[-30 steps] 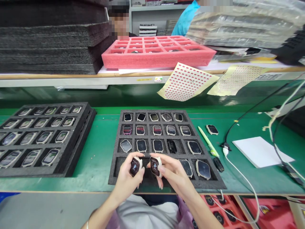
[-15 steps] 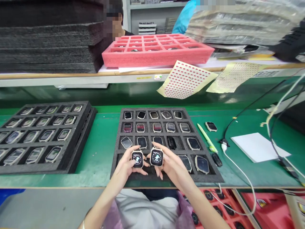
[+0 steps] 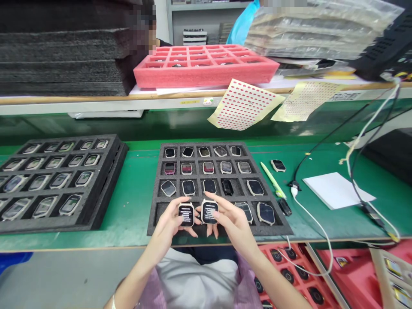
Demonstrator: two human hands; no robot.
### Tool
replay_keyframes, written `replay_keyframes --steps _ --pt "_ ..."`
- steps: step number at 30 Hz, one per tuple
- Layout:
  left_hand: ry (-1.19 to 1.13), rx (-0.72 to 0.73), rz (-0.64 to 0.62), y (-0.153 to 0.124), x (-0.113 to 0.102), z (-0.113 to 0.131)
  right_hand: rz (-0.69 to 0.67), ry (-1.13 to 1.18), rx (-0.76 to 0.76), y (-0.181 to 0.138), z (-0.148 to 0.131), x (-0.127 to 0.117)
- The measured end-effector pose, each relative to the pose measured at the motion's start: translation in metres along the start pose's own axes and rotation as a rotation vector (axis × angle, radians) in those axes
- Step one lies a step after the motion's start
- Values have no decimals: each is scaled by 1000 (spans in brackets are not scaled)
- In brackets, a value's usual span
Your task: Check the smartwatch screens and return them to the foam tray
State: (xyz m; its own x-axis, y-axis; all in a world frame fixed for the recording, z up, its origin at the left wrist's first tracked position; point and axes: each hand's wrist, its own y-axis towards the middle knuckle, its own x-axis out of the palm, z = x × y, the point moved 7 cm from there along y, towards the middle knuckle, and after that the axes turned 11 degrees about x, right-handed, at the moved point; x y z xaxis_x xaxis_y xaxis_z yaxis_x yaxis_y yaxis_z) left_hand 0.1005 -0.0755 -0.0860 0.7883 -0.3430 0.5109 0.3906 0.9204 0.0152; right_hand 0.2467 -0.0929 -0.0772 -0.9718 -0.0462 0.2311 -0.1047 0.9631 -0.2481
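Observation:
My left hand (image 3: 170, 223) grips a square smartwatch body (image 3: 186, 214) with its screen lit and showing text. My right hand (image 3: 228, 221) grips a second smartwatch body (image 3: 209, 211), its screen lit with text too. Both are held side by side, faces up, over the near row of a black foam tray (image 3: 154, 201). That tray's other pockets hold several watch bodies, some dark, some with reddish screens.
A second black foam tray (image 3: 106, 180) full of watch bodies lies to the left. A loose watch (image 3: 278, 165), green pen (image 3: 272, 182), cables and a white pad (image 3: 337, 191) lie to the right. A pink foam tray (image 3: 206, 75) and sticker sheets (image 3: 243, 105) sit on the shelf. Another person stands behind.
Both watches were turned from tilted to facing up, and their screens changed from a dial picture to text. My view has shifted slightly right.

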Motion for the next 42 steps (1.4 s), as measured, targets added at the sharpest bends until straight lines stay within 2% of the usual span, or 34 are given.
replay_keyframes --steps 7,13,15,19,22,28,31,33,37,42 --pt "75 36 -65 -5 2 4 30 -58 -31 -5 -3 4" --pt "58 93 -49 -10 -7 18 -170 -178 -54 -4 -11 20" --pt "49 104 -39 -11 -12 23 -183 -354 -89 1 -12 26" --pt "61 123 -17 -13 -18 28 -132 -937 -310 9 -20 46" --pt "87 130 -2 -12 -20 30 -121 -1177 -394 9 -21 51" --pt "77 129 -7 -9 -23 32 -59 -1147 -429 -6 -26 18" --pt "41 141 -24 -7 -25 30 -69 -1187 -460 -17 -19 7" --pt "25 148 -33 -6 -26 28 -60 -1256 -514 -23 -12 7" --pt "63 150 -26 -5 -27 29 47 -1272 -677 -31 -8 15" --pt "219 138 20 -11 -33 37 -22 -1219 -797 -40 -3 32"
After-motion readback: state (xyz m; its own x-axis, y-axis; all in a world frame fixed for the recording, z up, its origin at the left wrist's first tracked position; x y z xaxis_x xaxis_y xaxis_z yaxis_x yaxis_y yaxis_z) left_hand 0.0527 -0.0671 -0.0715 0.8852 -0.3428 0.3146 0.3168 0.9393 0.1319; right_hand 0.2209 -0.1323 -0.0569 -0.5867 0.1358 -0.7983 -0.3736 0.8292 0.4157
